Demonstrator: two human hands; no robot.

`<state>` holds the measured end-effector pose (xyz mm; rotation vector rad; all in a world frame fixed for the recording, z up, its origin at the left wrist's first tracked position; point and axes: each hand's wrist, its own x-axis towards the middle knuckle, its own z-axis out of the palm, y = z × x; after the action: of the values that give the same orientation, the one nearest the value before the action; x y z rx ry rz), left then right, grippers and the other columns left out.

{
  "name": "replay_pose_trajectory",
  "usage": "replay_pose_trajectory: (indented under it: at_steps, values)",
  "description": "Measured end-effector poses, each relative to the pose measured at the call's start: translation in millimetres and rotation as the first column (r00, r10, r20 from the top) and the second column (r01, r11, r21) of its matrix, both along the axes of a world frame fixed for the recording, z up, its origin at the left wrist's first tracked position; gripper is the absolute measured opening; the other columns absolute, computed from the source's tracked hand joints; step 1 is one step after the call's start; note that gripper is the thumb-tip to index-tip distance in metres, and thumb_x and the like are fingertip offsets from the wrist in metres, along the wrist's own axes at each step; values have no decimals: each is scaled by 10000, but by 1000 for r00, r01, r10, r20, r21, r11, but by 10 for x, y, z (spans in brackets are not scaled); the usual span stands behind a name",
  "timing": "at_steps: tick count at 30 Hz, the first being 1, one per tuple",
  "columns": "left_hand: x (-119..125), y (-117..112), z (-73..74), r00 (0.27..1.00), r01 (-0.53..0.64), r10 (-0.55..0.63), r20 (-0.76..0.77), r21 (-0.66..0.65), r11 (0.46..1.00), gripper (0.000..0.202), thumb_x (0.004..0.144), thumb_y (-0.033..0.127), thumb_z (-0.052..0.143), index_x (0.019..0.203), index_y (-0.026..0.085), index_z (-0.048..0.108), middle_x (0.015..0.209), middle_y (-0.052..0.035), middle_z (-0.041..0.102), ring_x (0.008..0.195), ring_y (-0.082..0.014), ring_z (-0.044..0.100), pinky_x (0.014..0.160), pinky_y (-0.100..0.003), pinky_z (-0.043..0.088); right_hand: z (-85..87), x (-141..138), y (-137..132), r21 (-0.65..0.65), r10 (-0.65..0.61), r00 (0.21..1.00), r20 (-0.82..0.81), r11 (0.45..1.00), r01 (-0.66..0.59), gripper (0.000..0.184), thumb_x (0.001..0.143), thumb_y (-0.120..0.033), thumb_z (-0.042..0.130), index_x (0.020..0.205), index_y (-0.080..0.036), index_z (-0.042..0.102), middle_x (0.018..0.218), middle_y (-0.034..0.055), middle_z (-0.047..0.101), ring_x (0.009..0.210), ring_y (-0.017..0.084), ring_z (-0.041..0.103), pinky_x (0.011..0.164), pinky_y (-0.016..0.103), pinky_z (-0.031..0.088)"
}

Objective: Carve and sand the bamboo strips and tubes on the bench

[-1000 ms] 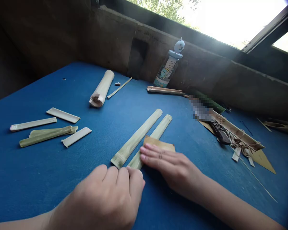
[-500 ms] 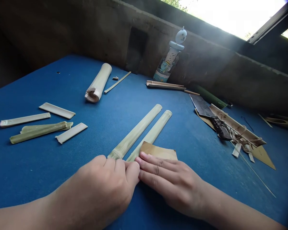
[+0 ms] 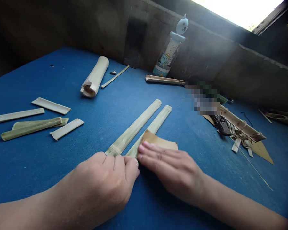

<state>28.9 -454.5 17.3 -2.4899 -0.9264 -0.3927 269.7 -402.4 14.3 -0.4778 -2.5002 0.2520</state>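
Two pale bamboo strips lie side by side, slanting away from me: a left bamboo strip (image 3: 135, 126) with a node near its close end, and a right bamboo strip (image 3: 160, 118). My left hand (image 3: 105, 180) is closed over their near ends, which it hides. Fingers together and stretched out, my right hand (image 3: 172, 167) presses a folded-looking piece of tan sandpaper (image 3: 162, 141) onto the right strip. The paper's left edge bends up around that strip, just beyond my left thumb.
Several split bamboo pieces (image 3: 67, 128) lie at left on the blue table (image 3: 91, 143). Farther back are a bamboo tube (image 3: 96, 75), a thin sliver (image 3: 115, 77), a bottle (image 3: 166, 57) and a bamboo length (image 3: 164, 80). A dark-handled tool (image 3: 221, 125), partly blurred, rests right beside tied bamboo (image 3: 242, 123).
My right hand has slid the sandpaper a little forward along the right strip, away from my left hand. My left hand keeps its hold. The view has shifted slightly.
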Motion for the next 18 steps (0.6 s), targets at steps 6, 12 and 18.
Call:
replay_pose_trajectory:
  at_steps: [6, 12, 18]
  values:
    - [-3, 21, 2, 1000, 1, -1, 7, 5, 1000, 277, 996, 261, 574, 720, 236, 558, 557, 3, 522, 412, -208, 500, 374, -332, 362, 3, 14, 10, 19, -37, 999, 14, 999, 36, 337, 1059, -42, 516, 1296, -103, 749, 1330, 167, 772, 1312, 256, 718, 1177, 359, 584]
    - [1, 21, 30, 1000, 20, -20, -13, 26, 999, 266, 993, 232, 566, 727, 230, 569, 554, 5, 522, 412, -201, 488, 383, -330, 360, -8, 13, 39, 7, 7, 1000, 5, 1000, -7, 299, 1070, -64, 526, 1251, -82, 764, 1323, 165, 780, 1310, 250, 722, 1197, 322, 557]
    - [-25, 38, 28, 997, 57, -56, -52, 27, 998, 259, 1001, 224, 572, 745, 210, 603, 562, 1, 541, 429, -197, 525, 385, -317, 384, -31, 13, 58, -9, 66, 998, 0, 998, -66, 286, 1068, -73, 542, 1246, -44, 763, 1347, 185, 765, 1345, 271, 698, 1205, 359, 555]
